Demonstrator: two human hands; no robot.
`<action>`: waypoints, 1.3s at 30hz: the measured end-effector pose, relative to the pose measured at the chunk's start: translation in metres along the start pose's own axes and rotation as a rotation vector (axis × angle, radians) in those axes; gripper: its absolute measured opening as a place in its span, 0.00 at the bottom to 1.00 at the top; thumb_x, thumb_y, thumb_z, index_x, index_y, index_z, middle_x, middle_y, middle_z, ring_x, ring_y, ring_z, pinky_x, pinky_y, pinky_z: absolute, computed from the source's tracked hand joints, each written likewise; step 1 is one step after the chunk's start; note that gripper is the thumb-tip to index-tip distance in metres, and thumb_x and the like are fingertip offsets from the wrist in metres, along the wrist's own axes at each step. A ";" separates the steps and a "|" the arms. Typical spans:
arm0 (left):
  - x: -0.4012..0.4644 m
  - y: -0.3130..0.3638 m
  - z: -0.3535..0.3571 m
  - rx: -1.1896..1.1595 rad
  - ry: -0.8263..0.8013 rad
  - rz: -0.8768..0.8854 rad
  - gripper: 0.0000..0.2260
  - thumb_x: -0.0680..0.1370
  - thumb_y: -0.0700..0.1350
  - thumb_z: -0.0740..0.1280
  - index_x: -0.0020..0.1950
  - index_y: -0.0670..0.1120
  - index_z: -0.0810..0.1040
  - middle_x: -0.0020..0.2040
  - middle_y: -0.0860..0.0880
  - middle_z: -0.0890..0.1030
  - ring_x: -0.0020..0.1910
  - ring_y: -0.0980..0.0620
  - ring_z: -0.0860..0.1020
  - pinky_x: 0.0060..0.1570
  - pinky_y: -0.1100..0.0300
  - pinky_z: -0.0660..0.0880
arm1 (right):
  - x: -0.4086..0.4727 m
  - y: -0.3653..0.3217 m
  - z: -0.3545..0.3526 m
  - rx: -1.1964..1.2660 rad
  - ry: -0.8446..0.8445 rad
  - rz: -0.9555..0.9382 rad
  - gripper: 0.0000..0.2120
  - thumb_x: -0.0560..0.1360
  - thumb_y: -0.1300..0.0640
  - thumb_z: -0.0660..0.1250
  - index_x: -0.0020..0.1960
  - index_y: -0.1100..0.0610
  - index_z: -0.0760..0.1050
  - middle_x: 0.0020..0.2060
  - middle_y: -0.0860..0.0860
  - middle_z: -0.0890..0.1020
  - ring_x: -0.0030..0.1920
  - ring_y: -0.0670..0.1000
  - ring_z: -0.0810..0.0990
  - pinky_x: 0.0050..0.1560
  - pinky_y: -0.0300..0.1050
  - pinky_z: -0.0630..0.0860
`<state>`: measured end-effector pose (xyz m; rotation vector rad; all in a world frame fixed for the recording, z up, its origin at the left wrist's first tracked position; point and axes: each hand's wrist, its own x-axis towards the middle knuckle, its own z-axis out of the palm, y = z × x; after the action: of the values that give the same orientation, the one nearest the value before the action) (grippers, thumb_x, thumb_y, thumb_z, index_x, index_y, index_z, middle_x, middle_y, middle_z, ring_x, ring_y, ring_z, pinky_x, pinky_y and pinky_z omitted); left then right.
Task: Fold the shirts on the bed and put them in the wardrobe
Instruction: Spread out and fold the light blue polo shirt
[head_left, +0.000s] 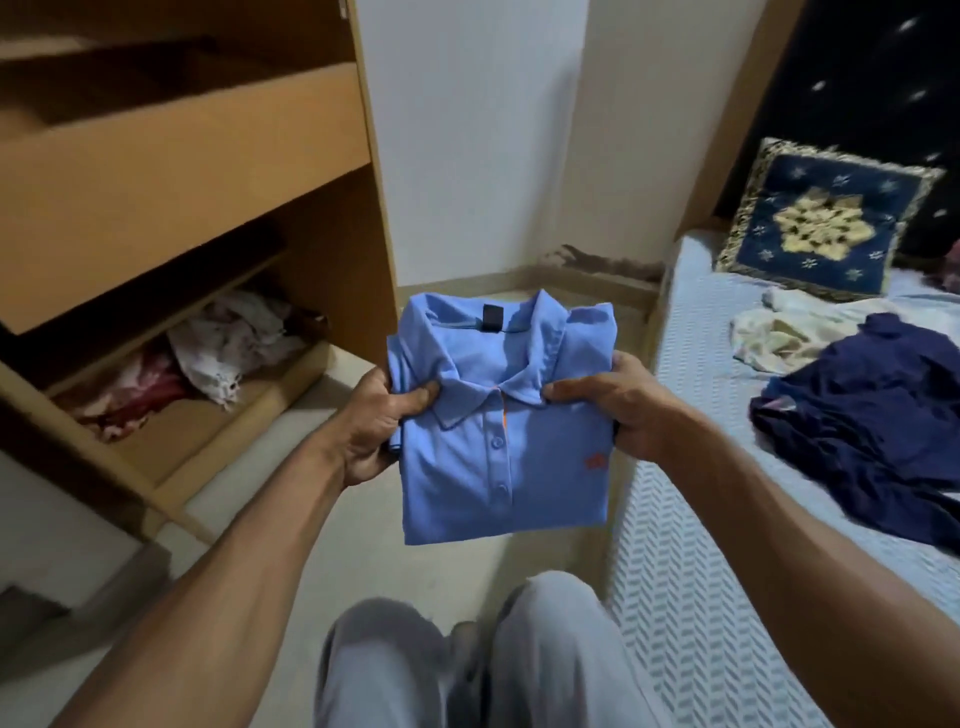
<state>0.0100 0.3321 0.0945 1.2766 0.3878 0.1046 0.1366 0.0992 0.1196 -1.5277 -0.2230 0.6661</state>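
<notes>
The folded blue polo shirt is held in mid-air in front of the person, above the floor, between the wardrobe on the left and the bed on the right. It touches neither. The collar points away from the person, and the button placket faces up.

Left hand: grip closed on the shirt's left edge. The thumb presses on top near the collar; the fingers curl underneath.

Right hand: grip closed on the shirt's right edge. The thumb lies on top beside the collar; the fingers wrap below and are mostly hidden.

The wardrobe stands open, showing wooden shelves. A lower shelf holds a loose heap of white and red cloth, unfolded.

The bed carries a light patterned cover. On it lie:
- a dark navy shirt, spread out and unfolded, near the right edge of the view;
- a pale cream garment, crumpled, just beyond the navy shirt;
- a blue cushion with gold trim, propped upright at the head of the bed.

The person's legs in grey trousers appear at the bottom of the view, below the held shirt.
</notes>
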 end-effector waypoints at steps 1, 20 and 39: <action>0.022 -0.003 -0.019 0.005 0.006 -0.018 0.19 0.78 0.38 0.70 0.69 0.38 0.74 0.61 0.39 0.82 0.57 0.41 0.83 0.49 0.51 0.83 | 0.031 0.007 0.009 -0.029 -0.021 -0.009 0.17 0.66 0.71 0.77 0.54 0.63 0.82 0.50 0.60 0.86 0.49 0.60 0.86 0.49 0.56 0.84; 0.059 0.319 -0.109 0.062 0.341 -0.201 0.10 0.82 0.40 0.67 0.63 0.48 0.78 0.53 0.48 0.87 0.52 0.45 0.85 0.57 0.38 0.78 | 0.163 -0.297 0.154 -0.063 -0.410 0.105 0.20 0.74 0.66 0.74 0.64 0.58 0.76 0.57 0.59 0.84 0.56 0.61 0.84 0.57 0.64 0.81; 0.052 0.455 -0.213 -0.043 0.998 -0.115 0.15 0.82 0.37 0.66 0.68 0.46 0.76 0.50 0.42 0.84 0.38 0.50 0.85 0.36 0.57 0.80 | 0.349 -0.425 0.363 -0.292 -1.124 0.299 0.35 0.69 0.69 0.76 0.71 0.49 0.70 0.61 0.58 0.83 0.57 0.65 0.83 0.51 0.77 0.76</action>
<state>0.0485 0.6748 0.4629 1.0810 1.2995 0.6586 0.3354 0.6281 0.4582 -1.3078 -0.9772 1.7547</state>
